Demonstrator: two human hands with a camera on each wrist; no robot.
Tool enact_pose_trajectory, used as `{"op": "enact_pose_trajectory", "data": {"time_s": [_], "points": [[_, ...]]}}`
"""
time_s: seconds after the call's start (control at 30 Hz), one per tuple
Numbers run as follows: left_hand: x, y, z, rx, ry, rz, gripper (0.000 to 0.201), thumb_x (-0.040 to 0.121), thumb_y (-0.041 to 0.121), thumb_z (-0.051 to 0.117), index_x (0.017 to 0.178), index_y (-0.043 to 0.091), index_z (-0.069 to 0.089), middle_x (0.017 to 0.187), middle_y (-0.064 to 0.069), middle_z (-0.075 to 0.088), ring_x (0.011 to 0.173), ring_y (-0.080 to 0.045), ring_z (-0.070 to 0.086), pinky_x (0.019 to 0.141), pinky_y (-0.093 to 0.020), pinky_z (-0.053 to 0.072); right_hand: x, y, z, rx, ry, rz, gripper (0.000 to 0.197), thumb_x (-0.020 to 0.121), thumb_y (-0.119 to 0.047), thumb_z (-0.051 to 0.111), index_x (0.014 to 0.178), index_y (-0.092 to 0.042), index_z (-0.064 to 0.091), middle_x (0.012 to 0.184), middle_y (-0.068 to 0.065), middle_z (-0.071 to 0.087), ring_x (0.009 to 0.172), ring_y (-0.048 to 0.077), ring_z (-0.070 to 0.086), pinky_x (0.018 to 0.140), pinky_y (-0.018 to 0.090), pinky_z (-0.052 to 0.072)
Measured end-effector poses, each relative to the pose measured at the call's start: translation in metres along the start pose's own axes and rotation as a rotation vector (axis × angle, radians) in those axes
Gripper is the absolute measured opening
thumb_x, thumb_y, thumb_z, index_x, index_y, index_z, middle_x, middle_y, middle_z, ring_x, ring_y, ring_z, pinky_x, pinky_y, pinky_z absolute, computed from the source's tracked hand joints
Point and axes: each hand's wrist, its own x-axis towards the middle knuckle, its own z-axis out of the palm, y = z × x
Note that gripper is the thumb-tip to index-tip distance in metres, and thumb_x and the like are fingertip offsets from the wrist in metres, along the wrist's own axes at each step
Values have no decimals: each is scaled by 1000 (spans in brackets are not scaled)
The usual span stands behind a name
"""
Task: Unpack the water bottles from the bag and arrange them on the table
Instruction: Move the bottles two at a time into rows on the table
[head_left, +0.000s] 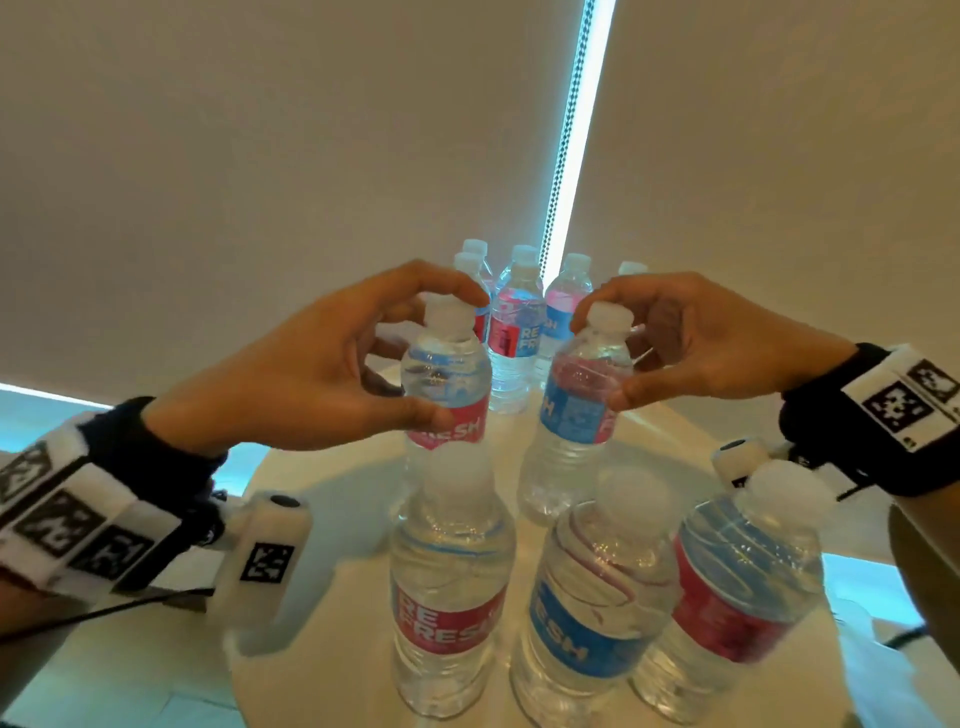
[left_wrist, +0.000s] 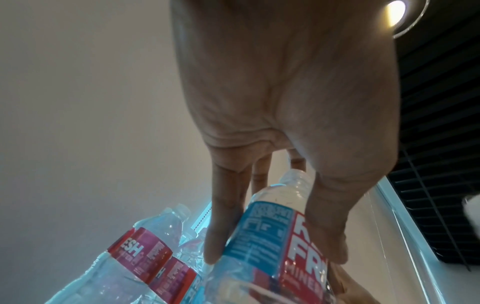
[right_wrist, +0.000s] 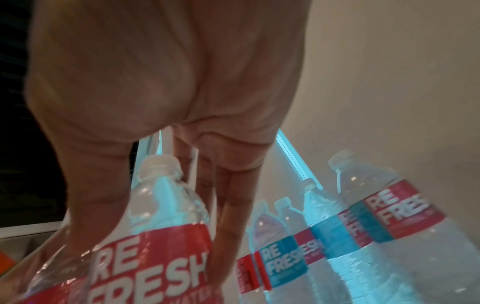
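Observation:
Two clear water bottles with white caps and red-and-blue labels are in my hands over a round white table. My left hand curls around the left bottle, with the thumb on its label and the index finger over the cap. In the left wrist view the left hand flanks that left bottle. My right hand grips the right bottle, whose base reaches the tabletop. The right wrist view shows the right hand around this right bottle. No bag is in view.
Three more bottles stand in a row at the table's near edge: front left bottle, front middle bottle, front right bottle. Several bottles cluster at the back. Beige blinds with a bright gap hang behind the table.

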Motion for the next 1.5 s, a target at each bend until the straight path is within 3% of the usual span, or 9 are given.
{"op": "enact_pose_trajectory", "data": {"time_s": [0.13,0.23,0.33,0.5,0.57,0.67,0.83,1.1,1.5], "points": [[42,-9,14,107,12,51,67,70,14,85,126,31,52,93,8,60,83,-25,67,73,-29,60,-2,18,-12,-61,222,42,51,67,-14,86,113,-13,62,109,9,75,94,40,73,84,58,58],[71,-18,28,231,26,123,64,73,21,84,126,29,50,96,11,64,82,-18,67,78,-26,58,0,31,-19,-93,330,104,58,68,-18,88,117,-8,60,106,12,75,91,35,75,79,54,61],[99,-27,39,403,56,151,65,71,34,84,125,27,49,85,25,60,81,2,59,72,-8,44,4,45,-23,-94,394,159,57,74,-5,85,124,-7,58,105,17,74,83,27,74,73,51,62],[135,-43,55,705,93,159,71,67,59,72,126,31,45,89,8,61,96,-22,56,98,-41,32,12,60,-26,-115,457,235,54,73,-8,85,122,-10,61,99,15,74,73,26,73,69,46,63],[146,-46,62,767,95,144,71,68,59,72,126,30,44,89,5,63,99,-25,53,96,-38,28,15,65,-25,-137,489,257,50,73,-9,84,118,-12,62,96,12,73,73,21,72,71,45,63],[155,-48,71,871,100,152,72,69,63,68,127,28,42,88,-2,69,97,-25,50,94,-38,28,19,72,-24,-176,542,281,48,72,-17,86,112,-21,61,97,13,72,87,32,72,78,51,61],[163,-50,80,1001,113,147,76,73,65,65,131,21,43,71,3,49,102,-28,49,97,-40,27,23,76,-25,-198,573,298,46,71,-23,86,109,-20,60,94,5,70,88,27,72,78,49,61],[175,-55,78,1022,78,116,78,77,65,62,136,20,40,108,-12,71,131,-32,44,113,-49,10,23,80,-28,-200,571,317,43,71,-27,86,106,-21,61,91,-1,69,83,19,72,71,37,62],[176,-59,77,1055,72,120,85,71,72,60,138,24,38,124,-11,68,134,-35,43,116,-53,5,19,84,-28,-195,563,320,49,73,-30,86,113,-19,58,101,3,68,85,18,69,63,28,52]]}}
